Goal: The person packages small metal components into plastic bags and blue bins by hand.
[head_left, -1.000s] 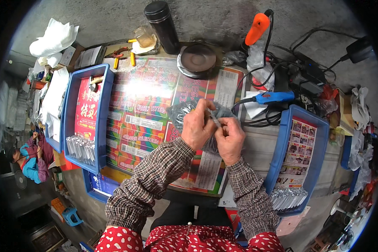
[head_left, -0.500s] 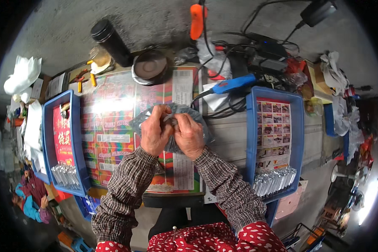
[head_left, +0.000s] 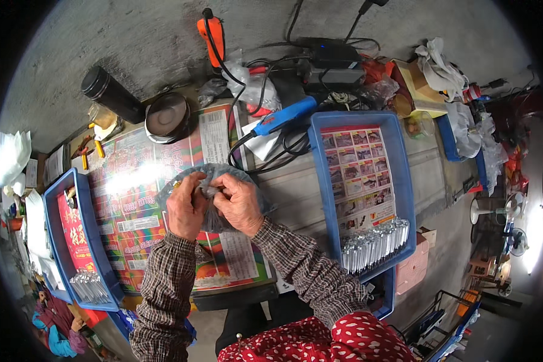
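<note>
A see-through plastic bag (head_left: 214,224) with a greyish look lies on the work table, and what is inside it is hard to make out. Its gathered top is between my two hands. My left hand (head_left: 186,206) pinches the gathered plastic with curled fingers. Facing it, my right hand (head_left: 238,202) grips the same part of the bag, its fingertips close to the left ones. Both hands are closed, and the bag spreads out beneath and around them.
Blue trays (head_left: 368,123) (head_left: 92,238) with shiny silver pieces stand to the right and left. Behind the bag are a blue corded tool (head_left: 286,116), cables, a round dark container (head_left: 168,116), a black flask (head_left: 111,93) and an orange-handled tool (head_left: 212,42). A person (head_left: 60,329) is at far left.
The whole view has swung to the right, so the table and trays sit further left in the picture. My hands stay on the bag's top, their fingertips slightly more apart.
</note>
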`<state>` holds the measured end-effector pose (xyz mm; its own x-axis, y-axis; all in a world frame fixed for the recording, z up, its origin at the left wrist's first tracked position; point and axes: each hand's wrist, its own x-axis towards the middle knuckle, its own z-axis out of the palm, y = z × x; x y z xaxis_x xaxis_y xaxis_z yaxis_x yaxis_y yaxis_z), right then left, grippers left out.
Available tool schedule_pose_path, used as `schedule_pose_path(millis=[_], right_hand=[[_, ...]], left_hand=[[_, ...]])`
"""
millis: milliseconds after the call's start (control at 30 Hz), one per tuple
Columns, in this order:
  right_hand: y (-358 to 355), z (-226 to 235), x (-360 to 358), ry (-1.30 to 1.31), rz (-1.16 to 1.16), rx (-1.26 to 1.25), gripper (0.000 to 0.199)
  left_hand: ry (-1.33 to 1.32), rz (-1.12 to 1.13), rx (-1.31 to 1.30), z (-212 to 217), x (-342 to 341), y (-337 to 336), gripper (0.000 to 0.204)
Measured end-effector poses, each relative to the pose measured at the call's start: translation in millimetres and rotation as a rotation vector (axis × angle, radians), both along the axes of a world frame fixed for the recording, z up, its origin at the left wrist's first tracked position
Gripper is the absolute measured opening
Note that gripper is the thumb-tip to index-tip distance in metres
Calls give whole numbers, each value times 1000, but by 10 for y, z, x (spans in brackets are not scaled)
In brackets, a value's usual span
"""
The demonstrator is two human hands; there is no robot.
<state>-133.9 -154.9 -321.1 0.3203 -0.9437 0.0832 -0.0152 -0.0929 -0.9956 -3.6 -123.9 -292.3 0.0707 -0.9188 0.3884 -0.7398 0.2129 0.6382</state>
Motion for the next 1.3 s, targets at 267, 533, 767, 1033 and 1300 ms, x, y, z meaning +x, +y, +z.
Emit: schedule_pose_path(millis=[267,533,767,1033,1300], right_hand=[[37,134,-16,570,-95,-719,16],[6,45,-105,471,-115,-654,17],[15,243,-388,115,-71,-60,22],[-69,371,-987,908,-297,-531,26],[-282,191,-1647,1307,-418,-449,29]], left_hand=[[623,69,346,115,-57,21,30],[93,-39,69,117,-109,30,33],[93,-45,164,79,-37,185,39],[157,-225,171,390,-140,148,24],[-95,-288,-42,458,-829,-336,20]])
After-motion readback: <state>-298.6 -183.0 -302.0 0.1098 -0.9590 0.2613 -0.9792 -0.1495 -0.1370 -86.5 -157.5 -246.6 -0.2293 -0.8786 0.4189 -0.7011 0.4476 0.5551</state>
